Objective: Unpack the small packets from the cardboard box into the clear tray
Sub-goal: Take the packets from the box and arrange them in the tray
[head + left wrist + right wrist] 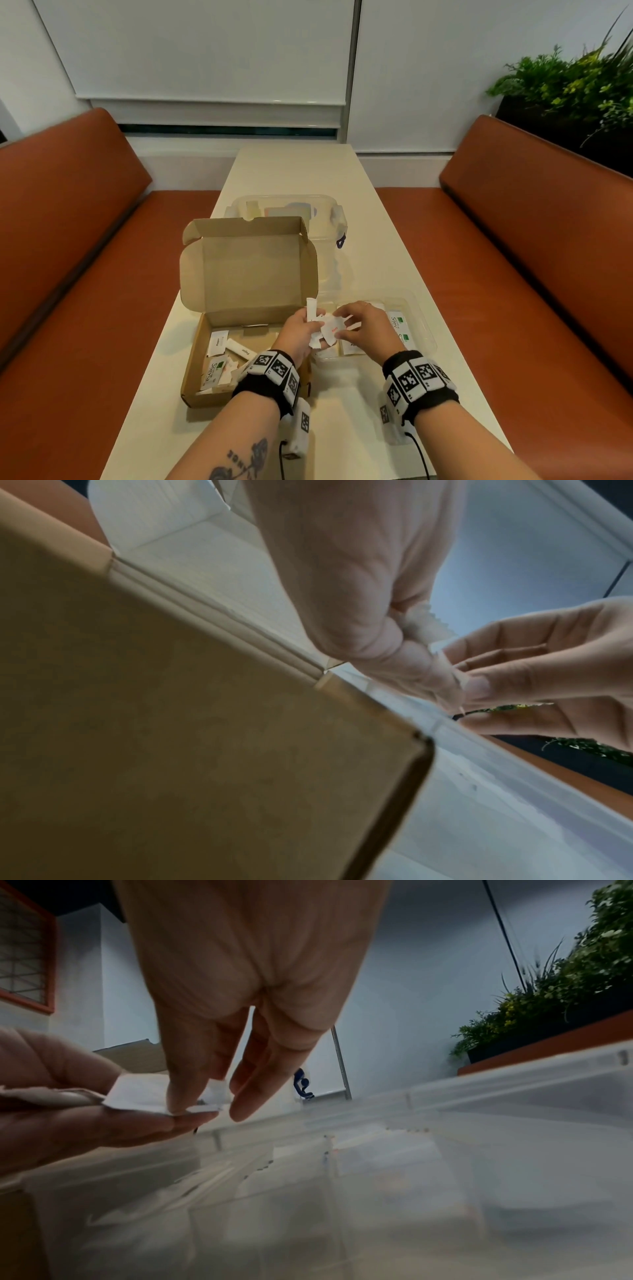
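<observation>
**A:** While the left hand (301,329) grips a bunch of small white packets (323,330), where does that bunch sit against the clear tray (423,320)?

**B:** Just off the tray's left end, above the gap between it and the cardboard box (219,342). The left fingers are curled round the bunch, one stick packet poking upward from the fist.

**A:** And the right hand (361,329)?

**B:** It hangs over the tray's left compartments, its fingertips (192,1096) pinching the corner of a packet that the left hand also holds. So both hands are closed on paper, meeting at one spot.

**A:** Which way must the packet go?

**B:** Rightward and down, by my reading; the tray lies straight under the right hand, so that hand is the nearer one to place it. The tray's long axis runs left to right, with green-labelled sachets already lying toward its right end.

**A:** Is the box finished?

**B:** No. More packets (219,368) lie on its floor, left of the tray, with the lid standing open.
</observation>
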`<state>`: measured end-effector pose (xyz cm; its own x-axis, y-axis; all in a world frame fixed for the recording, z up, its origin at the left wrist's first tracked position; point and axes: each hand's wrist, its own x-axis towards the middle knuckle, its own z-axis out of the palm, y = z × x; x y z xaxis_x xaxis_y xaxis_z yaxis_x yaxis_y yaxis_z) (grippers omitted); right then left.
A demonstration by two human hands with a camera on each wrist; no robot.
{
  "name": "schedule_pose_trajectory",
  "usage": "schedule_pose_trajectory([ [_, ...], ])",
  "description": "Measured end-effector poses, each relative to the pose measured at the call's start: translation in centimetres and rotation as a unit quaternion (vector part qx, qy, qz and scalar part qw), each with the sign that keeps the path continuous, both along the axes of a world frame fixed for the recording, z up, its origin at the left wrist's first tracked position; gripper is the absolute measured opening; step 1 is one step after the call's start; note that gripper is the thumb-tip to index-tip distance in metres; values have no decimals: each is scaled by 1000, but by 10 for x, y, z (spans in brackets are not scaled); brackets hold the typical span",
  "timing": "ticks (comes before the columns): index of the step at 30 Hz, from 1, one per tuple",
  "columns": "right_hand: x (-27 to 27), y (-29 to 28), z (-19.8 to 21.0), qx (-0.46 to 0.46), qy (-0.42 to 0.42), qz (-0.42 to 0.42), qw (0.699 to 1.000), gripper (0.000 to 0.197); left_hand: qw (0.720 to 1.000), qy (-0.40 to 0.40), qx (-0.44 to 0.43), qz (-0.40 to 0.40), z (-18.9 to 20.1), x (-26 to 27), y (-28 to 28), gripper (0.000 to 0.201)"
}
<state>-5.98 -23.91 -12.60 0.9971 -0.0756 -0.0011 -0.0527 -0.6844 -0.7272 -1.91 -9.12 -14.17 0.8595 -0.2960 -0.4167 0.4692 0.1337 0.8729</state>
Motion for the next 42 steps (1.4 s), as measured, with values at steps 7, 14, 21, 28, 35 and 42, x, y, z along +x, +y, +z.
schedule_pose_trajectory([
  [7, 1, -3, -3, -31, -8, -2, 999, 20, 999, -8, -21, -25, -4, -2, -1, 30],
  [14, 1, -28, 1, 20, -4, -55, 998, 7, 997, -46, 55, -5, -10, 3, 1, 34],
  [21, -3, -70, 5, -118, 100, -92, 984, 25, 999, -23, 40, 4, -15, 4, 3, 28],
  [28, -2, -64, -2, -181, 170, -43, 968, 21, 999, -22, 49, -2, -17, 6, 3, 31],
  [35, -5, -59, -12, -186, 153, -45, 970, 27, 998, -21, 62, -6, -19, 8, 3, 33],
  [42, -8, -59, -18, -149, 112, -57, 981, 44, 998, -24, 51, -11, -19, 9, 2, 30],
])
